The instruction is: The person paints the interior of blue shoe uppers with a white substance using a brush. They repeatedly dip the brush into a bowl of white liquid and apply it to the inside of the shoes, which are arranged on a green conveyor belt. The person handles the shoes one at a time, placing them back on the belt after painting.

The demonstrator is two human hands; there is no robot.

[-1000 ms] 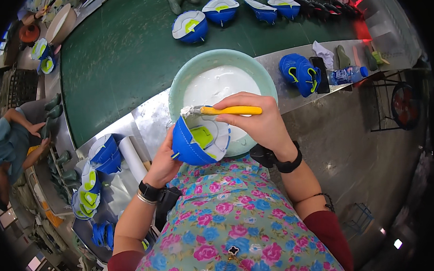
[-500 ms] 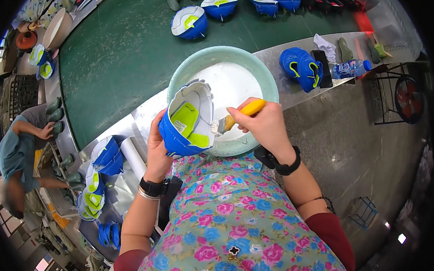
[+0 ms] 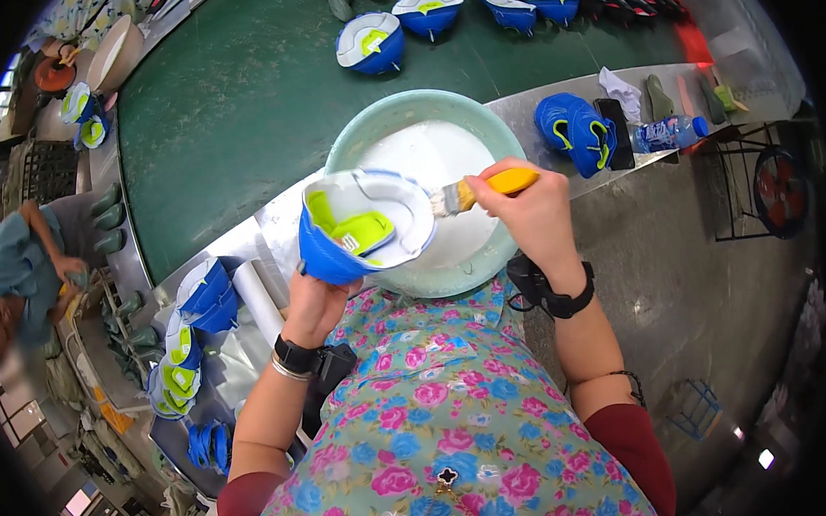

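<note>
My left hand [image 3: 317, 308] grips a blue shoe upper [image 3: 327, 255] from below and tilts its opening up. The inside shows a white lining and a lime-green part with a small white label. In my right hand [image 3: 539, 212] is a paintbrush [image 3: 505, 182] with a yellow handle, closed in the fingers. Its pale bristles touch or nearly touch the upper's right rim. Beneath both hands stands a pale green basin [image 3: 355, 130] holding white liquid [image 3: 445, 149]. The upper covers the basin's left part, and my left fingers are partly hidden behind the upper.
More blue uppers [image 3: 372, 45] stand along the far side of the green conveyor belt [image 3: 229, 127]; others [image 3: 208, 297] are stacked at left. Right of the basin are blue shoes [image 3: 575, 133], a phone [image 3: 615, 135] and a bottle [image 3: 668, 133]. Another person [image 3: 25, 260] works at far left.
The shoe upper has turned in my left hand, its rim now facing up and right. My right hand and the brush have moved up and right. The person at left has shifted.
</note>
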